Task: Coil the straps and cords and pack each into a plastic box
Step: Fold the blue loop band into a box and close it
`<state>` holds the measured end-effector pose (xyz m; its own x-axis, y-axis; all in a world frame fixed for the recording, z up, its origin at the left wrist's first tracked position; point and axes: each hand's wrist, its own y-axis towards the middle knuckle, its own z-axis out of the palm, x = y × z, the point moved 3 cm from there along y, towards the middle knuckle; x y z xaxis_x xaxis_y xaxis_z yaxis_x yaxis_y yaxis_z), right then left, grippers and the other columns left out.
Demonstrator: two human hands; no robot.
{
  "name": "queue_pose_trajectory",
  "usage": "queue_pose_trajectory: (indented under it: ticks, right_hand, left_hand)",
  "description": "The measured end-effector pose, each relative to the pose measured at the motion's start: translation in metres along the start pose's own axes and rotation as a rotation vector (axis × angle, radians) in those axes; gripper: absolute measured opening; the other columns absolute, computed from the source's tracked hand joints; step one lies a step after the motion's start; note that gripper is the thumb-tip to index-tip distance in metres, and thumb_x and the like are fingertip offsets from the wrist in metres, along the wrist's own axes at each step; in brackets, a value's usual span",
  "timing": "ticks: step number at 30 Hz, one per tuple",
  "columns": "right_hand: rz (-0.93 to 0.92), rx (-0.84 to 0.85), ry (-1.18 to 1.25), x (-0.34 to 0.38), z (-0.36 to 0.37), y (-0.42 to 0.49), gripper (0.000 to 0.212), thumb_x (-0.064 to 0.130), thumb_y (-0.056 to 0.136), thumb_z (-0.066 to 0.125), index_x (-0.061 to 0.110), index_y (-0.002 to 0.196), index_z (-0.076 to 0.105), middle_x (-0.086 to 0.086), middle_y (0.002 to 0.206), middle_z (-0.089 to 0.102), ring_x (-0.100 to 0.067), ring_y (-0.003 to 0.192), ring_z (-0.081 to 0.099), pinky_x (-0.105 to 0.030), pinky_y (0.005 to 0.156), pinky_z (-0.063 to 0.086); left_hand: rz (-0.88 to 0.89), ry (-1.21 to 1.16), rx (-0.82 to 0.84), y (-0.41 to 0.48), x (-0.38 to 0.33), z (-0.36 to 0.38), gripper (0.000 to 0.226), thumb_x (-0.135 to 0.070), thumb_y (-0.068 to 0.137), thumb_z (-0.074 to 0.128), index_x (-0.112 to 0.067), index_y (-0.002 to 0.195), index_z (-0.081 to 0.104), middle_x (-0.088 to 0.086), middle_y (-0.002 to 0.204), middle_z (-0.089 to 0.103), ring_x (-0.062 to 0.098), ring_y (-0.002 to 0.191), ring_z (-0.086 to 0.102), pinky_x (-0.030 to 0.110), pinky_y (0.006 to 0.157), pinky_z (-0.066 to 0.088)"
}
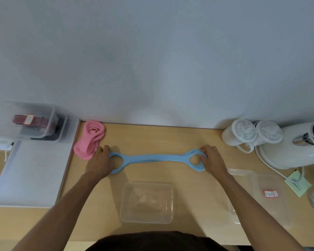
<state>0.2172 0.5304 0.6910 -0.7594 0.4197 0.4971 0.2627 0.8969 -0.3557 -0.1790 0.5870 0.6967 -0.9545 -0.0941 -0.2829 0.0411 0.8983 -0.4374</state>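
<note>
Your blue strap (156, 158) lies stretched left to right across the middle of the wooden table (161, 136), pulled into a flat band with a loop at each end. Behind it a strip of bare tabletop runs back to the wall (152, 60). In front of it, nearer your body, the clear plastic box (124, 201) sits open and apart from the strap, with bare wood between them. Your left side is hemmed in: the coiled pink strap (91, 140) lies just beside your left hand (100, 160), and past it the raised edge of a white tray (34, 169) runs from front to back, with stacked clear boxes (49, 113) at its far end, one holding a red strap (20, 120). On the right, two white lidded jars (243, 133) and a white appliance (297, 147) stand at the back, its white cord (275, 171) trails forward to a green paper tag (297, 184), and a clear lid (257, 205) with a red label lies near your right forearm. Both arms reach forward, spread wide, with the backs of the hands facing up. Your left hand has its fingers curled over the strap's left loop, grasping it. Your right hand (213, 160) hooks its fingers through the right loop and grips the gathered layers there.
</note>
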Motion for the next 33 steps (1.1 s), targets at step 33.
queue_pose_trajectory:
  ticks: [33]
  right_hand:
    - [-0.402,0.274,0.083,0.13,0.061,-0.042,0.033,0.015,0.09,0.055,0.015,0.124,0.056,-0.001,0.107,0.059,-0.012,0.093,0.05,-0.022,0.084,0.04]
  left_hand:
    - [-0.177,-0.571,-0.002,-0.02,-0.04,-0.017,0.024,-0.017,0.077,0.067,-0.004,0.088,0.05,0.013,0.088,0.061,0.023,0.068,0.057,0.045,0.064,0.056]
